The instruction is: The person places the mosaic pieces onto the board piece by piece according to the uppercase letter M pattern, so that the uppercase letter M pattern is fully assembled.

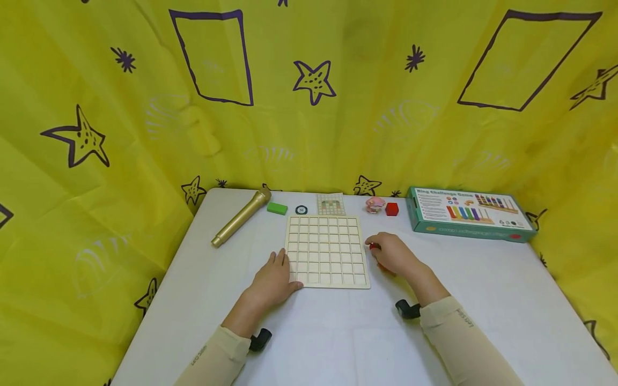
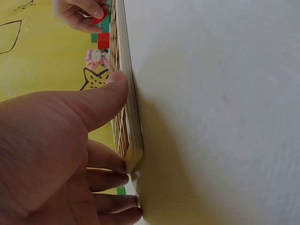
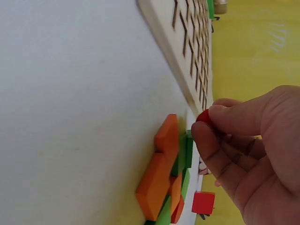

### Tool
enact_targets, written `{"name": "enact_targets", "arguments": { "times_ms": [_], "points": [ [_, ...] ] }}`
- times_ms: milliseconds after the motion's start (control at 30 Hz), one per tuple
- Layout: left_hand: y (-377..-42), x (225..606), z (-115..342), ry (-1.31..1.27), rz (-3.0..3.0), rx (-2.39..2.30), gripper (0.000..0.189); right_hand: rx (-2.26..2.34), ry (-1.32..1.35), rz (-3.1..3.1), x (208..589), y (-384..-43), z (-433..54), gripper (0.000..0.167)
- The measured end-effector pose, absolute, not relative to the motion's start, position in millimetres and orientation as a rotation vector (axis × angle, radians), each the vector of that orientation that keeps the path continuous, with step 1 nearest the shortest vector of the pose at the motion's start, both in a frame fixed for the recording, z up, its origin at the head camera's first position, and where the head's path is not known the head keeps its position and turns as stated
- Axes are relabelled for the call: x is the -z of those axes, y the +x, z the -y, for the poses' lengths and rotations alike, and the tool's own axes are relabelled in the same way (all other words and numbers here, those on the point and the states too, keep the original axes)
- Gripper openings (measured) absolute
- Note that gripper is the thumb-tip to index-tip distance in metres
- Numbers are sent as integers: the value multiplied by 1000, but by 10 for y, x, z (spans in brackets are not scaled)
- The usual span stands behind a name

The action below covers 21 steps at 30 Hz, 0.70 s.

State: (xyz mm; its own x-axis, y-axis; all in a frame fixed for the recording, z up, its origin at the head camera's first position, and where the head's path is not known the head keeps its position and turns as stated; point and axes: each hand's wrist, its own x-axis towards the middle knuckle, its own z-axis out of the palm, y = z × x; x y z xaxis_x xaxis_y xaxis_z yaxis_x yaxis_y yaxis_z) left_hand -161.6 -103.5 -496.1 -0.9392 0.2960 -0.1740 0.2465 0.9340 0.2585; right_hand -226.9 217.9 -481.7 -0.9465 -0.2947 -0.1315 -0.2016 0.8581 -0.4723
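A pale wooden grid board (image 1: 328, 252) with square recesses lies flat on the white table. My left hand (image 1: 273, 281) rests at its near left corner, thumb along the front edge and the other fingers at the left side. In the left wrist view, the thumb (image 2: 117, 86) touches the board's edge. Just right of the board, my right hand (image 1: 393, 253) pinches a small red piece (image 3: 204, 117) between thumb and finger. Several orange blocks (image 3: 154, 183) and green blocks (image 3: 183, 154) lie below that hand, mostly hidden from the head view.
Behind the board lie a gold microphone-shaped stick (image 1: 241, 219), a green block (image 1: 277, 208), a round disc (image 1: 301, 209), a printed grid card (image 1: 331, 203), a pink figurine (image 1: 374, 205) and a red block (image 1: 392, 209). A game box (image 1: 473, 214) stands at the back right, before a yellow curtain (image 1: 309, 134).
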Motion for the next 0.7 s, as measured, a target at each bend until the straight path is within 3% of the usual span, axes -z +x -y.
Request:
{"name": "enact_targets", "arguments": {
  "times_ms": [700],
  "points": [
    [-1603,4955,1020,377,-2858,-392,90,900,-428,-2736,4664,-2621,-1821,4]
  ]
}}
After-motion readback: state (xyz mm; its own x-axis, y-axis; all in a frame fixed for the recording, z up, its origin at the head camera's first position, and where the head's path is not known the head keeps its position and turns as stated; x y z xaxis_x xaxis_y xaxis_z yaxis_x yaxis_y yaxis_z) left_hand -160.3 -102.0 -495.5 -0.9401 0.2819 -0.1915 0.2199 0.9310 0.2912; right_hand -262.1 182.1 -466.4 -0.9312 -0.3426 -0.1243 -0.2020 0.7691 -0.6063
